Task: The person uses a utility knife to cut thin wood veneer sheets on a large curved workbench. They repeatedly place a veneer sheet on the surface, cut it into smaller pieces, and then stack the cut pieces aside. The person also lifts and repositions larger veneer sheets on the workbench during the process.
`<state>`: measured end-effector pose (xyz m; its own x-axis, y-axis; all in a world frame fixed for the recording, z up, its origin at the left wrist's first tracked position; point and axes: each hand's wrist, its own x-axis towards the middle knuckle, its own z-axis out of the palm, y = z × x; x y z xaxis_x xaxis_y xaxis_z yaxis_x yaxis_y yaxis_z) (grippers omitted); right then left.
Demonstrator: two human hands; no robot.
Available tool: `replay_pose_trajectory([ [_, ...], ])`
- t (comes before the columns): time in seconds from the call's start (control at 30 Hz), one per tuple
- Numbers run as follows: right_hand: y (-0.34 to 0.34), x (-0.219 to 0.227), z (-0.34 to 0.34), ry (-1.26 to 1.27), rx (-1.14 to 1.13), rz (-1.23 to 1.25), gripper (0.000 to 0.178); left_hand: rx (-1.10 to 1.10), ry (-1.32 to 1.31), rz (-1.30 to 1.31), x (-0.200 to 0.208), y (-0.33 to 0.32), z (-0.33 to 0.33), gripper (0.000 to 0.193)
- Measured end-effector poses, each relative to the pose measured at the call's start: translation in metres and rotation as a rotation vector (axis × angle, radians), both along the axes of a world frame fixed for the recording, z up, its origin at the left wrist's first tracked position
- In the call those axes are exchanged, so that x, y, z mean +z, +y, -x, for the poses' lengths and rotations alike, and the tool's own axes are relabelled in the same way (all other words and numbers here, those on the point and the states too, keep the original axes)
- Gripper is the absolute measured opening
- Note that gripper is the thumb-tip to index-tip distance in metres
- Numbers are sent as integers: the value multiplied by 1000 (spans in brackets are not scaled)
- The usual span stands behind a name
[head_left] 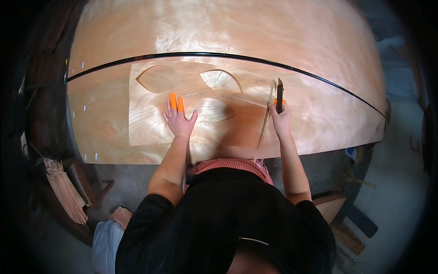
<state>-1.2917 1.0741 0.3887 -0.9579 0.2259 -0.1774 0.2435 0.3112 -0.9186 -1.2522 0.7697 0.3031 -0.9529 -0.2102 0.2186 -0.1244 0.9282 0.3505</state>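
Note:
A thin sheet of wood veneer [150, 123] lies in front of me, with leaf-shaped openings in it. My left hand [179, 122] rests on the sheet with fingers spread and holds nothing. Orange covers sit on two of its fingers. Near the sheet's right edge, my right hand [280, 118] is closed around a dark craft knife [280, 91] with a slanted tip, which points away from me. An orange cover shows on that hand too. Just left of it, a narrow strip [263, 130] runs along the sheet's right side.
Beneath the sheet is a broad wooden work surface [328, 123]. A long black strip [205, 54] crosses it beyond my hands. Small white tabs [85, 108] dot its left side. Below the table stand a bundle of wood strips [66, 192] and, at right, wooden boards [331, 205].

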Motion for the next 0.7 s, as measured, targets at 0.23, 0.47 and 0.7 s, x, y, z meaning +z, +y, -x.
replay_pose_trajectory([
  [0.23, -54, 80, -57, 100, 76, -76, 13, 36, -39, -60, 5, 1, 1, 79],
  [0.47, -68, 128, -58, 432, -62, -217, 19, -106, 135, -433, 20, -29, -17, 74],
  [0.7, 62, 118, -39, 632, -664, -52, 14, -403, 285, -329, 83, -57, -51, 67],
])
